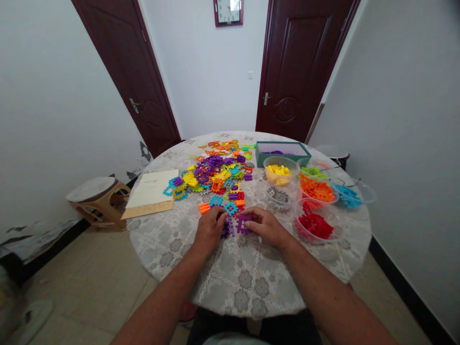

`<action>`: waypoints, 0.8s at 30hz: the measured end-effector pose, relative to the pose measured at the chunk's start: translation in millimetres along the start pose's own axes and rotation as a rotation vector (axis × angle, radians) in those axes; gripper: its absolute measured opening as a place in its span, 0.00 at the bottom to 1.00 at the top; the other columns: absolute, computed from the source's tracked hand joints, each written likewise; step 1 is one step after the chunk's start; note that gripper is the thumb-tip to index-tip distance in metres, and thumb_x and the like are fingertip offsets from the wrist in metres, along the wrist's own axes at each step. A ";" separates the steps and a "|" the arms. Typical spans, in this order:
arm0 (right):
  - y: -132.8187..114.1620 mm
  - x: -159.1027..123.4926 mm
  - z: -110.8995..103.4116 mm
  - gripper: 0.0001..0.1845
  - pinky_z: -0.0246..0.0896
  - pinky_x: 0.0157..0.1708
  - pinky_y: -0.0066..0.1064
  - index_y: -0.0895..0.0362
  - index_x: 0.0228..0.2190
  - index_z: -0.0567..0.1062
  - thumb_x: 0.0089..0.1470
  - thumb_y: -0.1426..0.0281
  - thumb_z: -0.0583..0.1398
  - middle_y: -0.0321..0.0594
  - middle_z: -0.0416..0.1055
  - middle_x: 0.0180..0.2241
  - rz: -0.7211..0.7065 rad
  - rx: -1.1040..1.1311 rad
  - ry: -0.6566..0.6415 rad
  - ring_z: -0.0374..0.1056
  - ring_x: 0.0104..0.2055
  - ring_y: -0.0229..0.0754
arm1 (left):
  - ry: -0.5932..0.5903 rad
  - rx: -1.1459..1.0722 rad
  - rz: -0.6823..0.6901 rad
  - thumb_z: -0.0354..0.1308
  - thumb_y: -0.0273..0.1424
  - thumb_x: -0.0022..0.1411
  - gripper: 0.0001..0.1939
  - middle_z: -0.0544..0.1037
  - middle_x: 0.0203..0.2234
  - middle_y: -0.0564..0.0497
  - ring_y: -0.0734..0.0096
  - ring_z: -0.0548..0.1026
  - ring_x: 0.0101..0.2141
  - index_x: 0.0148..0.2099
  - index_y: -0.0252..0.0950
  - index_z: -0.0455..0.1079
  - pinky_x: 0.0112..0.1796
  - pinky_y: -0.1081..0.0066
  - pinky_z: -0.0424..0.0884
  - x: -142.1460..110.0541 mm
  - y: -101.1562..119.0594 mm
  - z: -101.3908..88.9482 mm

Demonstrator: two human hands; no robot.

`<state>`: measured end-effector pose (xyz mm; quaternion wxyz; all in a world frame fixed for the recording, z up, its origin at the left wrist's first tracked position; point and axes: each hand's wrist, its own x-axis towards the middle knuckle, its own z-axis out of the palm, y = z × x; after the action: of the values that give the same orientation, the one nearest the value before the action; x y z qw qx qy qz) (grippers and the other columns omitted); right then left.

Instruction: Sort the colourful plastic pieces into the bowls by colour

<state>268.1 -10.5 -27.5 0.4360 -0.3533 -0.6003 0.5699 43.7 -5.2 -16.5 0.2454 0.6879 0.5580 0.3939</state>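
My left hand [212,226] is closed, with thumb and fingers around purple toothed plastic pieces [227,231] near the front of the table. In my right hand [265,225] a flat purple square building piece [243,224] is pinched between thumb and fingers. The two lots of purple pieces are close together with a small gap between them. Just beyond my hands lie a blue square piece [231,208] and an orange piece [204,208]. A large mixed pile of colourful interlocking pieces [215,172] spreads behind them.
Clear tubs at the right hold sorted pieces: yellow [278,170], grey [279,194], green [314,171], orange [316,189], blue [347,196] and red [315,224]. A green box [263,160] with purple pieces stands behind. Papers [153,189] lie left. A stool [91,189] stands beside the table.
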 end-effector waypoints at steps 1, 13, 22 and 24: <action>-1.2 -0.7 3.4 0.19 0.65 0.38 0.32 0.55 0.48 0.78 0.54 0.65 0.67 0.40 0.78 0.43 0.006 0.016 -0.015 0.72 0.38 0.41 | 0.019 -0.037 -0.020 0.57 0.41 0.68 0.12 0.80 0.31 0.51 0.67 0.76 0.32 0.40 0.39 0.76 0.35 0.69 0.72 1.0 3.1 1.8; 13.6 2.1 19.3 0.17 0.67 0.45 0.35 0.54 0.48 0.75 0.56 0.68 0.65 0.38 0.76 0.42 -0.074 -0.121 -0.010 0.72 0.43 0.44 | 0.127 -0.165 -0.037 0.52 0.37 0.71 0.12 0.81 0.37 0.49 0.63 0.78 0.40 0.43 0.38 0.75 0.46 0.64 0.73 -6.5 34.8 23.0; 11.1 6.5 -3.5 0.22 0.66 0.52 0.39 0.54 0.53 0.74 0.57 0.62 0.62 0.42 0.77 0.48 -0.042 -0.354 0.369 0.73 0.48 0.48 | 0.048 0.601 0.183 0.69 0.43 0.59 0.27 0.75 0.49 0.38 0.47 0.73 0.52 0.55 0.36 0.70 0.53 0.50 0.72 -34.5 6.9 21.4; 12.9 7.1 -5.0 0.21 0.65 0.52 0.40 0.54 0.52 0.75 0.57 0.62 0.62 0.42 0.78 0.47 -0.033 -0.386 0.360 0.73 0.48 0.49 | 0.010 0.673 0.151 0.69 0.43 0.59 0.25 0.75 0.46 0.40 0.48 0.74 0.49 0.53 0.36 0.71 0.51 0.51 0.73 -33.4 7.5 24.4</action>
<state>269.1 -0.8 -39.6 0.4694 -0.5159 -0.6164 0.3654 65.7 -36.8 -33.5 -0.0281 0.7678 0.6054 0.2081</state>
